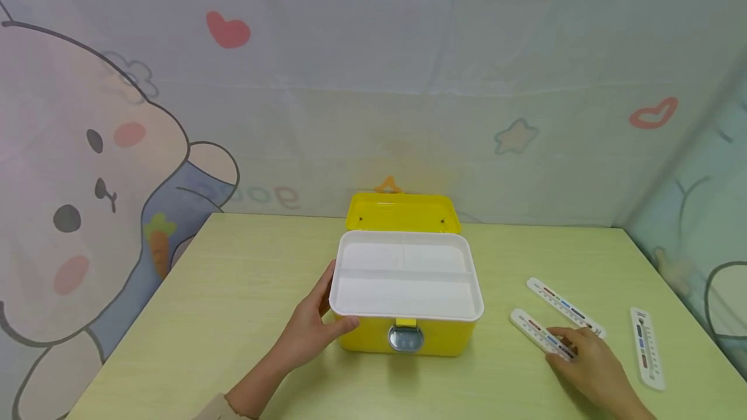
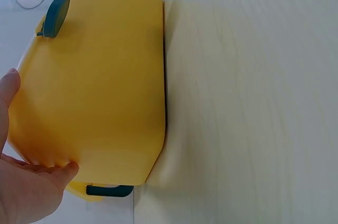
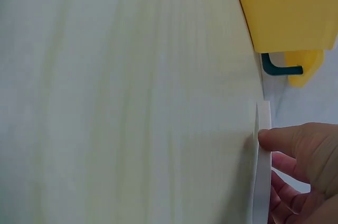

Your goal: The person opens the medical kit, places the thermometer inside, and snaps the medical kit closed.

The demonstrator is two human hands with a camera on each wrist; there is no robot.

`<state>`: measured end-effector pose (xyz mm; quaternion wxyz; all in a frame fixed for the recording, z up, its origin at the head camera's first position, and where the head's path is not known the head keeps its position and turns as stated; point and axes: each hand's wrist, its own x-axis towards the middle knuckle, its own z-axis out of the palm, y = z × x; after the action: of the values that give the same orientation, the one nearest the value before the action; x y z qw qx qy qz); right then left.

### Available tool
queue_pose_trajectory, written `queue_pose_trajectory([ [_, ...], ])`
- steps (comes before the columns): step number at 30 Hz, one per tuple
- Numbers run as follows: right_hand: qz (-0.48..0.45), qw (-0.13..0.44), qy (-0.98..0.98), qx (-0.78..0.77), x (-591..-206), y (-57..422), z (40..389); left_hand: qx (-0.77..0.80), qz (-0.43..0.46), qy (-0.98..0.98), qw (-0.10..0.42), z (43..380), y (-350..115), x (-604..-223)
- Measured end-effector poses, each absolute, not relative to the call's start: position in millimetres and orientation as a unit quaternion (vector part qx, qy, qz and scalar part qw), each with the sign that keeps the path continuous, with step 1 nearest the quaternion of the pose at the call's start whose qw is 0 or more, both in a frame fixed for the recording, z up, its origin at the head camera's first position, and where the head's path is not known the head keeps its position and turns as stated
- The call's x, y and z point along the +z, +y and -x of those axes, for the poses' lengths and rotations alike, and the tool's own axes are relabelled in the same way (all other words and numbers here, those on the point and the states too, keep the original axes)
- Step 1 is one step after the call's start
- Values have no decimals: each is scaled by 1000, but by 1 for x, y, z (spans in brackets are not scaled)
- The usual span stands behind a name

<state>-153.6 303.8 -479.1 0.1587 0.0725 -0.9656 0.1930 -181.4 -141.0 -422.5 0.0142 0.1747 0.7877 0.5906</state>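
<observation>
A yellow storage box (image 1: 373, 339) stands with its lid (image 1: 403, 214) tipped back, showing a white divided tray (image 1: 403, 293) on top. My left hand (image 1: 309, 332) grips its left side, thumb on the front and fingers along the side wall; the left wrist view shows that hand (image 2: 31, 189) against the yellow wall (image 2: 100, 86). To the right, my right hand (image 1: 598, 368) pinches the near end of a white thermometer (image 1: 531, 328) with printed markings. Seen edge-on in the right wrist view, this thermometer (image 3: 262, 182) sits between thumb and fingers, close over the table.
Just behind the right hand lies a second white thermometer (image 1: 560, 303). A third thermometer (image 1: 648, 352) lies near the table's right edge. A clear latch (image 1: 405, 339) hangs on the box front. Behind the table (image 1: 257, 264) rises a printed cloth backdrop (image 1: 373, 83).
</observation>
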Motion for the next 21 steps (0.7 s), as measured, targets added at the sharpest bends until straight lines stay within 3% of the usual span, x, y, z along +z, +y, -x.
queue_pose_trajectory([
  [21,-80,170,-961,201,-464,304,164,590,-165,790,19,180,-140,-421],
])
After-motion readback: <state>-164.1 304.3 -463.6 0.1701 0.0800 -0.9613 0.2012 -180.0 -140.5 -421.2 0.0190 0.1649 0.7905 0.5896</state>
